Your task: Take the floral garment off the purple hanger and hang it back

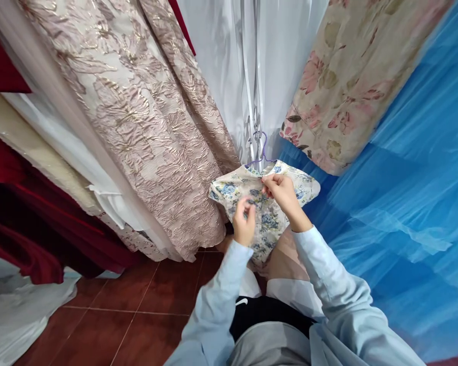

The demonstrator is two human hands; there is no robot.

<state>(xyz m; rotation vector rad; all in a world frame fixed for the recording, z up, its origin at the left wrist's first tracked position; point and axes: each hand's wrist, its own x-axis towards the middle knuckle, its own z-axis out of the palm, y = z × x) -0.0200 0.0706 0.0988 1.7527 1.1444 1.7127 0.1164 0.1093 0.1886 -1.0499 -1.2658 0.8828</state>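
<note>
Right grip (267, 185): I pinch the floral blouse (269, 221) at its neckline.
Left grip (246, 206): lower than my right, fingers curled before the blouse front; blurred, so I cannot tell whether I hold cloth.
Blouse: spread out just behind both my grips.
Purple hanger (264, 150): above my right grip, at the blouse's neck.
Brocade dress (137, 112): left of my left grip.
Blue tulle (397, 218): right of my right grip.
</note>
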